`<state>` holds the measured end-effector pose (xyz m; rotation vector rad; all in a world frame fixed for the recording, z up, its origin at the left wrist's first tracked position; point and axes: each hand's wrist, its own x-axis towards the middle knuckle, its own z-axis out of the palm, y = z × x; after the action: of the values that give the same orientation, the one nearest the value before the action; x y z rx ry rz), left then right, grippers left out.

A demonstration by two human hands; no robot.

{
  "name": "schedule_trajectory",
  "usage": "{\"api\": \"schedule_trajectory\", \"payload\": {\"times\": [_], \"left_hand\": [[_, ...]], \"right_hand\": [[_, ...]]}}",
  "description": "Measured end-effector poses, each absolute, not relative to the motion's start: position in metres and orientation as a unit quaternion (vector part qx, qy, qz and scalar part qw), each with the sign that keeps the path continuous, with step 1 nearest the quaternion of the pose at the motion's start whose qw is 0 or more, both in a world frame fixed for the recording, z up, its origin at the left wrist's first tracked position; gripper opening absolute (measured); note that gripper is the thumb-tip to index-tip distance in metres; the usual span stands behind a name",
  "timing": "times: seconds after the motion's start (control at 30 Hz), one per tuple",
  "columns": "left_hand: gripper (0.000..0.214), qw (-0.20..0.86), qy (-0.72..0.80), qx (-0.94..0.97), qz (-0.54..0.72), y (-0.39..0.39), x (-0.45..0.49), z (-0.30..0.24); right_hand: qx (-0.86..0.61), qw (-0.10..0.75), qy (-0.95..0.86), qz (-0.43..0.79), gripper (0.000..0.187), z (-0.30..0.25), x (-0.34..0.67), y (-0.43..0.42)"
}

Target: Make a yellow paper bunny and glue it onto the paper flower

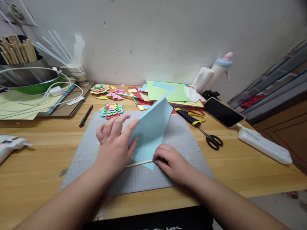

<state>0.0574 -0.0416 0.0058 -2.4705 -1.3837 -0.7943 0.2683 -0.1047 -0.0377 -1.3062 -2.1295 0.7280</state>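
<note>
A light blue sheet of paper (153,131) stands slanted over the grey cutting mat (184,150), its far corner raised. Along its near edge lies a thin pale stick (139,164). My right hand (174,163) is closed, fingertips pinching the stick's right end at the paper's near corner. My left hand (116,137) has its fingers spread at the paper's left side, with index finger and thumb against the sheet. The stick's left end is hidden behind the left hand. Just beyond that hand sits a layered paper flower (111,110).
Scissors (213,140), a black-and-yellow handled tool (188,117) and a phone (224,111) lie right. A pen (86,115) and glue gun (11,143) lie left. Coloured paper (155,89) is piled behind. Sticks (18,49) stand in a container; a white power strip (265,145) lies far right.
</note>
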Motion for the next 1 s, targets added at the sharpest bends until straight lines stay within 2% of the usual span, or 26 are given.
{"api": "schedule_trajectory", "payload": {"times": [0.1, 0.17, 0.23, 0.3, 0.4, 0.5, 0.73, 0.87, 1.0], "left_hand": [[0.058, 0.144, -0.48, -0.827, -0.254, -0.046, 0.058, 0.007], [0.058, 0.137, -0.482, -0.828, -0.253, -0.045, 0.057, 0.007], [0.039, 0.063, -0.454, -0.859, -0.228, -0.044, 0.057, 0.007], [0.017, -0.063, -0.41, -0.895, -0.166, -0.045, 0.059, 0.006], [0.009, -0.184, -0.378, -0.905, -0.073, -0.048, 0.063, 0.003], [0.003, -0.195, -0.368, -0.908, -0.043, -0.052, 0.067, 0.001], [0.01, -0.2, -0.378, -0.903, -0.047, -0.054, 0.071, -0.001], [0.009, -0.211, -0.394, -0.893, -0.057, -0.05, 0.069, -0.005], [0.006, -0.24, -0.393, -0.885, -0.063, -0.046, 0.067, -0.008]], "right_hand": [[-0.492, 0.264, -0.784, 0.271, 0.019, -0.034, 0.27, -0.108], [-0.497, 0.26, -0.781, 0.274, 0.019, -0.032, 0.272, -0.11], [-0.499, 0.251, -0.78, 0.281, 0.018, -0.028, 0.273, -0.112], [-0.5, 0.24, -0.782, 0.285, 0.017, -0.025, 0.274, -0.112], [-0.5, 0.223, -0.787, 0.287, 0.017, -0.022, 0.275, -0.113], [-0.499, 0.216, -0.791, 0.279, 0.017, -0.022, 0.276, -0.112], [-0.494, 0.228, -0.813, 0.206, 0.009, -0.018, 0.275, -0.12], [-0.471, 0.251, -0.834, 0.137, 0.014, -0.011, 0.273, -0.136], [-0.513, 0.226, -0.819, 0.118, 0.018, -0.015, 0.267, -0.153]]}}
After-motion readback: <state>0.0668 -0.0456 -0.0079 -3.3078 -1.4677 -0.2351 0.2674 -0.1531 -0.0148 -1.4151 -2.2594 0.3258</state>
